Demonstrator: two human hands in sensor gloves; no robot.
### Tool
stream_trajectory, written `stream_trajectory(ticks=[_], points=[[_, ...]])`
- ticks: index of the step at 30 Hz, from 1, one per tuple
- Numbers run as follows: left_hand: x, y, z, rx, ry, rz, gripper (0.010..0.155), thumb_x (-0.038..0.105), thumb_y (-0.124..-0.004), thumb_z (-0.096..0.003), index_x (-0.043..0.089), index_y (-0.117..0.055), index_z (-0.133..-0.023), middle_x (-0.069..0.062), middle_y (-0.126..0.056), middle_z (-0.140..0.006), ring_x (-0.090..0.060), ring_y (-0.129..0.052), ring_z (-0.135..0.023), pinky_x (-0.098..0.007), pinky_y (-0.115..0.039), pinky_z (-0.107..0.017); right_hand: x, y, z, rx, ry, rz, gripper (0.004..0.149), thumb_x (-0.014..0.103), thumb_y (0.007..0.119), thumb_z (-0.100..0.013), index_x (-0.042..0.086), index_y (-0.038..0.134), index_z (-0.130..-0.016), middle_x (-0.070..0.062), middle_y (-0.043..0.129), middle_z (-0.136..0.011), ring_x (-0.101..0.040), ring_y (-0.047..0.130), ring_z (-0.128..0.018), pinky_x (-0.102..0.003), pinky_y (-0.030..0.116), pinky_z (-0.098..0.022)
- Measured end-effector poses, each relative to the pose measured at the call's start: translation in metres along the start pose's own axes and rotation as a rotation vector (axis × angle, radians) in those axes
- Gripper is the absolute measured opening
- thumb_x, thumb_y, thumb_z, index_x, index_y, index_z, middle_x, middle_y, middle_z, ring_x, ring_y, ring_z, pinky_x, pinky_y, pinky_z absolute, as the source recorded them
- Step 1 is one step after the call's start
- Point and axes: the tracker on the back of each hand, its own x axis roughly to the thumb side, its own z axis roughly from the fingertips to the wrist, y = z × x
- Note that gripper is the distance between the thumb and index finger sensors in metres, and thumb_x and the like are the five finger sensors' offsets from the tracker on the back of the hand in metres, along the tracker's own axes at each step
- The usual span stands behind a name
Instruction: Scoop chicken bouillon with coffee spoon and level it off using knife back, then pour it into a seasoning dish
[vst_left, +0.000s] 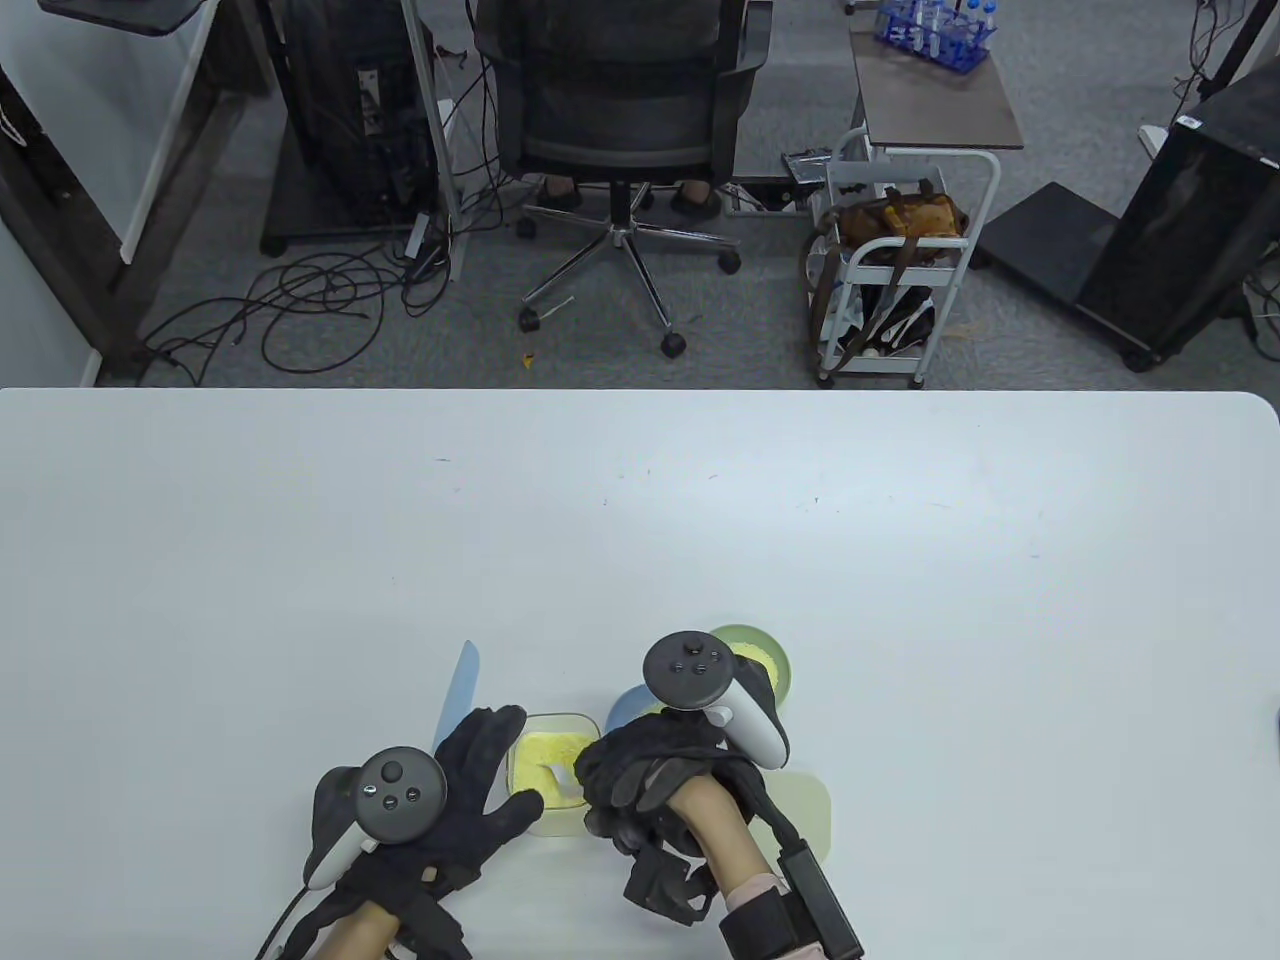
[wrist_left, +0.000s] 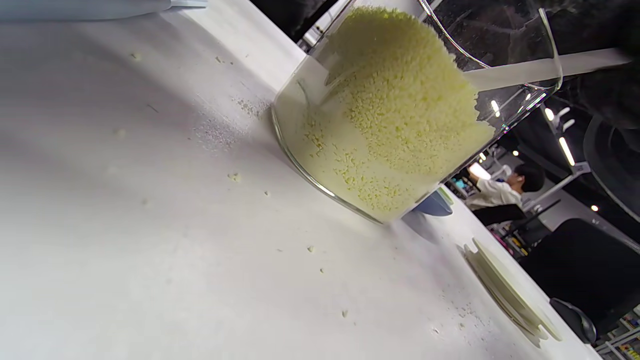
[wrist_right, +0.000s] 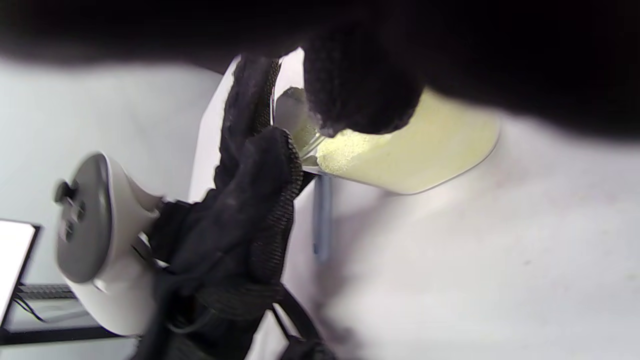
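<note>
A clear square container (vst_left: 548, 745) of yellow chicken bouillon (wrist_left: 395, 100) stands near the table's front edge. My left hand (vst_left: 510, 760) holds its left side between thumb and spread fingers (wrist_right: 250, 165). My right hand (vst_left: 605, 770) grips a white coffee spoon (vst_left: 557, 776) by the handle (wrist_left: 525, 70), and the spoon's bowl is down in the granules. The light blue knife (vst_left: 458, 692) lies flat on the table just behind my left hand, untouched. A green seasoning dish (vst_left: 775, 662) holding some bouillon sits behind my right hand, partly hidden by the tracker.
A blue dish (vst_left: 622, 708) sits between the container and the green dish. A pale yellow lid (vst_left: 808, 805) lies to the right of my right wrist. Spilled granules (wrist_left: 235, 176) dot the white table (vst_left: 640, 520) near the container.
</note>
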Motion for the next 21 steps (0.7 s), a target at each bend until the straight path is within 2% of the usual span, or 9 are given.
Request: stream_trajectory(ticks=[6, 15, 19, 21], points=[[0.000, 0.001, 0.000, -0.005, 0.005, -0.001, 0.087, 0.074, -0.060, -0.0434, 0.040, -0.018, -0.111, -0.021, -0.026, -0.119, -0.047, -0.034, -0.111, -0.062, -0.040, -0.075, -0.028, -0.002, 0.005, -0.048, -0.067, -0.263, 0.039, 0.007, 0.075, -0.039, -0.012, 0.071, -0.072, -0.037, 0.090, -0.033, 0.001, 0.094, 0.009, -0.030, 0.091, 0.008], [0.000, 0.005, 0.000, -0.025, 0.021, -0.004, 0.086, 0.073, -0.062, -0.0432, 0.041, -0.020, -0.111, -0.021, -0.027, -0.119, -0.047, -0.034, -0.111, -0.062, -0.043, -0.075, -0.046, -0.017, 0.018, -0.081, -0.121, -0.377, 0.041, 0.008, 0.075, -0.039, -0.014, 0.069, -0.073, -0.035, 0.090, -0.033, 0.001, 0.094, 0.009, -0.030, 0.091, 0.007], [-0.001, 0.016, 0.004, -0.015, 0.013, -0.003, 0.088, 0.074, -0.062, -0.0427, 0.037, -0.026, -0.113, -0.023, -0.032, -0.119, -0.048, -0.040, -0.110, -0.061, -0.048, -0.073, -0.048, -0.025, 0.028, -0.096, -0.164, -0.421, 0.041, 0.008, 0.075, -0.039, -0.014, 0.069, -0.073, -0.035, 0.090, -0.033, 0.001, 0.094, 0.009, -0.030, 0.091, 0.007], [-0.003, 0.025, 0.006, 0.016, -0.012, 0.078, 0.089, 0.074, -0.063, -0.0420, 0.033, -0.029, -0.113, -0.023, -0.037, -0.118, -0.048, -0.044, -0.109, -0.061, -0.049, -0.073, -0.048, -0.029, 0.031, -0.092, -0.180, -0.420, 0.041, 0.008, 0.075, -0.039, -0.014, 0.069, -0.073, -0.035, 0.091, -0.033, 0.001, 0.094, 0.009, -0.030, 0.091, 0.007]])
